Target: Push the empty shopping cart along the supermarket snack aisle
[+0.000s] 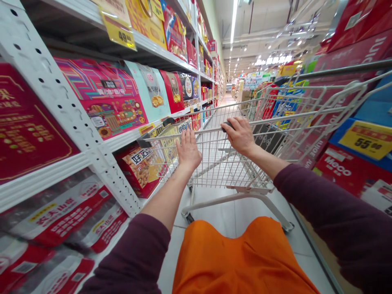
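A wire shopping cart (214, 163) stands crosswise in front of me, its dark handle bar (343, 68) off to the right. My left hand (188, 152) rests against the near top rail of the basket, its fingers straight and pointing upward. Farther right, my right hand (240, 134) has its fingers curled over the same rail, beside a small black cap (227, 125). A dark panel (269, 139) with markings sits inside the cart's right end. Both sleeves are dark purple, and orange cloth (239, 261) covers my lap area below.
Shelves of boxed gifts line the left, with a pink patterned box (114, 108) and a pale green box (150, 90). Wrapped bottle packs (64, 208) sit low at left. Stacked red cartons (339, 163) border the right side. The tiled aisle (226, 99) runs ahead.
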Tool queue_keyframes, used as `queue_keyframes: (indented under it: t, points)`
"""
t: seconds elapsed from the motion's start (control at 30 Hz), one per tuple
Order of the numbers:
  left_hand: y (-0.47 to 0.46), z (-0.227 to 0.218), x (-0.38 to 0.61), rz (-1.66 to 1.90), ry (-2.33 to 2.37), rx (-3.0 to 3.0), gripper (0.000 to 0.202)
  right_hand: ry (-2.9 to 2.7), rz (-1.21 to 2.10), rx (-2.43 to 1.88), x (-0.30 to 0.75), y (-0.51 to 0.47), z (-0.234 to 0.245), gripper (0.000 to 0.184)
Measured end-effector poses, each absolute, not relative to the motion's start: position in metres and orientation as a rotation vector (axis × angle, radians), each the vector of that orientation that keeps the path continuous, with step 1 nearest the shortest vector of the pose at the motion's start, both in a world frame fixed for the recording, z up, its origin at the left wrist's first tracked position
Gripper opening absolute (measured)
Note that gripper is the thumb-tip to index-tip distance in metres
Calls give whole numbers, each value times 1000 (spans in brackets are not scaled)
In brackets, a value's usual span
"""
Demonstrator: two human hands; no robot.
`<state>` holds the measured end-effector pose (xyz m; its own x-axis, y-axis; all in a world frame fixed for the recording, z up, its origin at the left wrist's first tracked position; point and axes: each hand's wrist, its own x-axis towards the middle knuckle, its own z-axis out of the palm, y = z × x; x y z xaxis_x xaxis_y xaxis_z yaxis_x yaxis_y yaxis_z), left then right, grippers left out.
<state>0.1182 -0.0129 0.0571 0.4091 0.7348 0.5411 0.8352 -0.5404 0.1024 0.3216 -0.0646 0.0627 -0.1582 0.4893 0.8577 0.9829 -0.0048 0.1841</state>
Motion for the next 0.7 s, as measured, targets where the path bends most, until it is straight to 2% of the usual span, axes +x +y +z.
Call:
queue_keyframes:
  t: [0.23,0.47,0.7]
  points:
    - [-16,63,112,-698,-1413,-2462,81,-1782,-1072,-1517,286,-44,63,39]
    - [-12,59,110,-741,-1429,-2455,87,-1724,-1124,-1538,327,-67,66,34]
    - [-13,59,112,-728,-1479,-2424,83,-1643,-1171,-1542,349,-81,64,34]
